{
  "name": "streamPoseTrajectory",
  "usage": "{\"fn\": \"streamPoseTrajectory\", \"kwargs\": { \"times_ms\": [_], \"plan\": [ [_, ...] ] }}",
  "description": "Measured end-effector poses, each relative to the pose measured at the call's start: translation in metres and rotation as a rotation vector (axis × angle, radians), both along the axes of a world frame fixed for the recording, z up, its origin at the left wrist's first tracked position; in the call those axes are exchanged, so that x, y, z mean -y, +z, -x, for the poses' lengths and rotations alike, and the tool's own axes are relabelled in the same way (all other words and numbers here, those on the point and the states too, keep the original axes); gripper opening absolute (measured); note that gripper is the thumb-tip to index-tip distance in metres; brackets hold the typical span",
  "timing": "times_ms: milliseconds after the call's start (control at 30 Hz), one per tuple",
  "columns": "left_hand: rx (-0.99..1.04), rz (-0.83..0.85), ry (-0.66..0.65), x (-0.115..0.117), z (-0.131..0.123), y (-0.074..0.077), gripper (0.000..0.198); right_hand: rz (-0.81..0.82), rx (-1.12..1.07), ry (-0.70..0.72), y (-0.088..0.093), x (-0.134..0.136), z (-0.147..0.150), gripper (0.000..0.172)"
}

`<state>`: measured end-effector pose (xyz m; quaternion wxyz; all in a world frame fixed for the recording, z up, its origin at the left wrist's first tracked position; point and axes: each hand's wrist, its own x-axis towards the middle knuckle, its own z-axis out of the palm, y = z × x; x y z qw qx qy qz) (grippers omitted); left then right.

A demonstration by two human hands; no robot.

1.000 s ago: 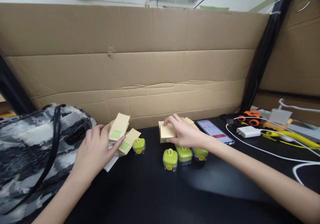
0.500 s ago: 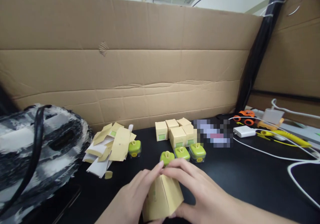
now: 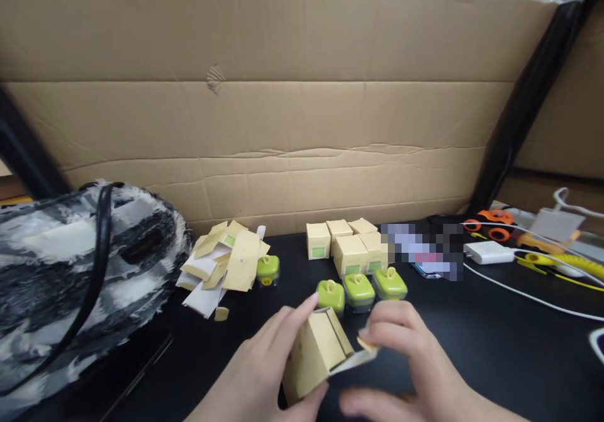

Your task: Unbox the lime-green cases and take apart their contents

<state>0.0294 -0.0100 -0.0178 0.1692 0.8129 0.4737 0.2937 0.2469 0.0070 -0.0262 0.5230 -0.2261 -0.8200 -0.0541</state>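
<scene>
My left hand (image 3: 264,365) is wrapped around a small tan cardboard box (image 3: 306,356), tilted, thumb below and fingers on its far side. One end of the box has its lid flap (image 3: 353,360) swung out to the right. The curled fingers of my right hand (image 3: 415,353) grip the tab at that flap's edge, while the thumb stays apart, lower down and blurred. What lies inside the box is hidden. Just beyond my hands stand three small clear containers with lime-green lids, among them a middle container (image 3: 359,291); each lid has a yellow loop.
Several closed tan boxes (image 3: 352,253) are grouped behind the containers. To the left, another green-lidded container (image 3: 268,271) sits beside a heap of flattened cartons (image 3: 243,261). A shaggy black-and-white bag (image 3: 141,239) stands far left. A white charger (image 3: 489,252) and cables lie right.
The box's flap has opened outward. My right hand has moved right, off the box's top, with the flap in its fingers. The camera view has tilted downward and shifted left.
</scene>
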Motion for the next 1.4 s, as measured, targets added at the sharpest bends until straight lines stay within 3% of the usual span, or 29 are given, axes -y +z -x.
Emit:
{"fn": "streamPoseTrajectory", "kwargs": {
  "times_ms": [100, 167, 233, 367, 567, 667, 767, 833, 900, 967, 1033, 1100, 1200, 1267, 1333, 1400],
  "plan": [
    [0.006, 0.047, -0.02, -0.002, 0.001, 0.004, 0.055, 0.241, -0.029, 0.158, 0.005, 0.007, -0.002, 0.017],
    [0.018, 0.022, -0.032, -0.004, 0.002, 0.002, 0.055, 0.444, -0.019, 0.157, 0.009, 0.011, -0.001, 0.005],
    [0.018, 0.035, -0.008, -0.005, 0.003, 0.0, 0.057, 0.514, 0.075, 0.16, 0.012, 0.013, -0.001, 0.012],
    [-0.019, 0.103, -0.006, -0.005, 0.003, 0.001, 0.058, 0.378, 0.321, 0.095, 0.013, 0.011, 0.001, 0.025],
    [-0.024, 0.039, -0.062, -0.005, 0.003, 0.004, 0.059, 0.276, 0.316, 0.041, 0.008, 0.01, 0.0, 0.038],
    [0.022, 0.013, -0.067, -0.003, 0.005, 0.008, 0.055, 0.246, 0.386, 0.037, 0.008, 0.007, -0.003, 0.039],
    [-0.001, 0.196, -0.047, -0.001, 0.006, 0.021, 0.053, 0.308, 0.315, 0.032, 0.007, 0.005, -0.005, 0.027],
    [-0.021, 0.373, -0.034, -0.001, 0.007, 0.03, 0.054, 0.515, 0.233, 0.157, 0.005, 0.006, -0.003, 0.019],
    [0.005, 0.571, -0.037, -0.001, 0.008, 0.033, 0.055, 0.895, 0.107, 0.385, 0.003, 0.01, 0.002, 0.018],
    [0.106, 0.776, -0.042, -0.003, 0.009, 0.028, 0.056, 1.336, -0.088, 0.594, 0.0, 0.015, 0.009, 0.016],
    [0.258, 0.919, -0.042, -0.006, 0.01, 0.019, 0.053, 1.662, -0.313, 0.707, -0.001, 0.021, 0.016, 0.026],
    [0.431, 0.988, -0.055, -0.01, 0.011, 0.008, 0.048, 1.778, -0.449, 0.808, -0.001, 0.025, 0.022, 0.035],
    [0.648, 1.059, -0.121, -0.016, 0.009, -0.004, 0.053, 1.729, -0.478, 0.939, -0.001, 0.025, 0.027, 0.044],
    [0.714, 1.093, -0.148, -0.018, 0.007, -0.007, 0.059, 1.738, -0.475, 0.99, 0.001, 0.023, 0.028, 0.045],
    [0.737, 1.109, -0.146, -0.018, 0.005, -0.006, 0.06, 1.847, -0.481, 1.023, 0.004, 0.023, 0.025, 0.044],
    [0.756, 1.123, -0.129, -0.017, 0.005, -0.004, 0.056, 1.951, -0.505, 0.975, 0.009, 0.023, 0.02, 0.041]
  ]
}}
